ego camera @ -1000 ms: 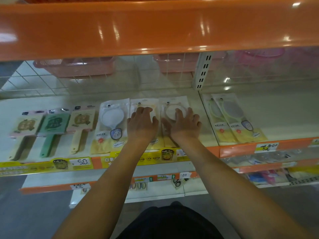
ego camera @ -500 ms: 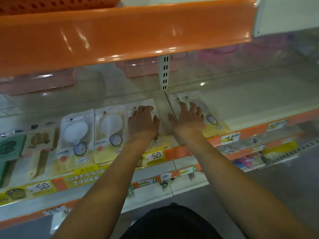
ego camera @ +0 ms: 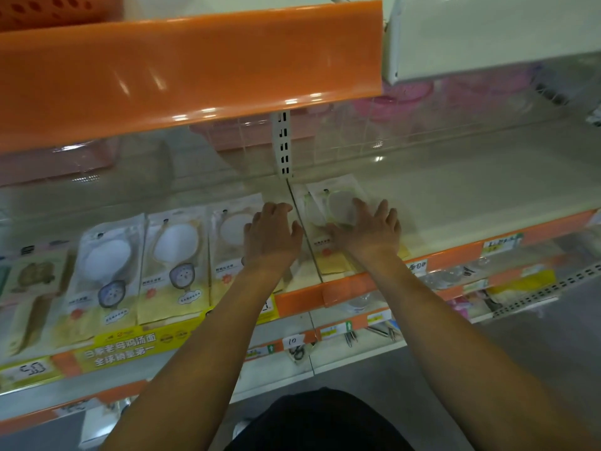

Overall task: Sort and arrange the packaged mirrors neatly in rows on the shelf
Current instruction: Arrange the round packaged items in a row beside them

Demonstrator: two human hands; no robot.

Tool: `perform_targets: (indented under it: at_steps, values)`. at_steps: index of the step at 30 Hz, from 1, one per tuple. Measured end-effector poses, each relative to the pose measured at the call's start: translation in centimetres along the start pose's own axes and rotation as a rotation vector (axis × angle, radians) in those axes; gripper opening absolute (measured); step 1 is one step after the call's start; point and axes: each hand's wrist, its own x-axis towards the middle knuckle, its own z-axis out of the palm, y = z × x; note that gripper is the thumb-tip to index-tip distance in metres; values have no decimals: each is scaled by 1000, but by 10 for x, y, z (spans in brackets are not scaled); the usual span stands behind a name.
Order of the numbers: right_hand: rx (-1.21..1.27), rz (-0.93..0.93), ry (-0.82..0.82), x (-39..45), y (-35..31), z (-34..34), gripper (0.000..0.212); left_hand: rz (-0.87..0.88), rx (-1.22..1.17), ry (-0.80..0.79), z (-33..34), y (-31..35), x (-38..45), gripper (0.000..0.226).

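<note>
Right hand (ego camera: 369,234) flat, fingers spread, pressing green-rimmed round mirror in clear plastic pack (ego camera: 338,208) on cream shelf (ego camera: 471,190). Left hand (ego camera: 271,237) flat beside, fingers loosely curled. Slide pack straight, edges lined with row.

I read "5.0" on the price tag (ego camera: 31,370) at my shelf's front rail, and "10" on a white tag (ego camera: 293,341) one shelf down.

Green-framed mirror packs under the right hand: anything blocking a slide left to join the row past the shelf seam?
Yes. The left hand lies flat just left of the seam, on the row's last mirror pack. The right hand presses the green-framed mirror packs. Nothing else visible between.
</note>
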Motion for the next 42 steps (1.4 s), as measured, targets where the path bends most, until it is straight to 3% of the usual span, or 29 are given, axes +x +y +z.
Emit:
perform_targets:
  at_steps: [4,8,15,21,26,32,42]
  values:
    - [-47,-24,-53,7,7,0,102,-14,12,6,4,6,3,37]
    - [-58,-52,-23,9,10,-4,97,-19,19,0,9,12,4,38]
    - [-30,-67,31,9,12,-7,78,-23,25,3,14,19,4,38]
    - [-74,-88,57,8,8,-3,50,-29,21,19,15,19,3,37]
    - [-128,-73,21,8,6,0,72,-35,29,20,14,15,3,36]
    - [-33,-61,58,8,4,-2,49,-34,22,22,14,13,2,34]
    - [-12,-66,135,7,6,0,43,-25,16,22,12,12,4,35]
